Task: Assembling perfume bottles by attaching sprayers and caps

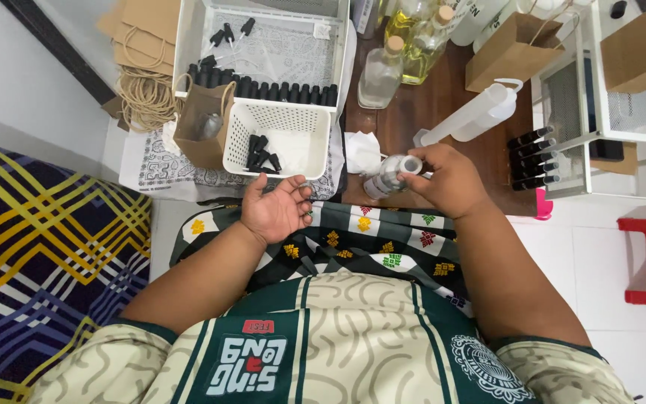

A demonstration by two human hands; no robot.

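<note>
- The right hand (446, 178) grips a small clear glass bottle with a pale label (387, 176), its fingers closed around the bottle's upper end; the bottle lies tilted, its base pointing away from the palm toward the left hand.
- The left hand (278, 208) is released, palm up and fingers loosely curled, holding nothing and resting above the patterned green cloth (383, 243) over the lap.
- Just beyond the left hand's fingertips stands a small white perforated plastic basket (293, 123) with black dropper caps (262, 155) lying inside.
- Between the two hands, a crumpled white tissue (362, 150) lies on the dark wooden surface (443, 101).
- Beyond the right hand lies a translucent plastic measuring cylinder (472, 116), on its side.
</note>
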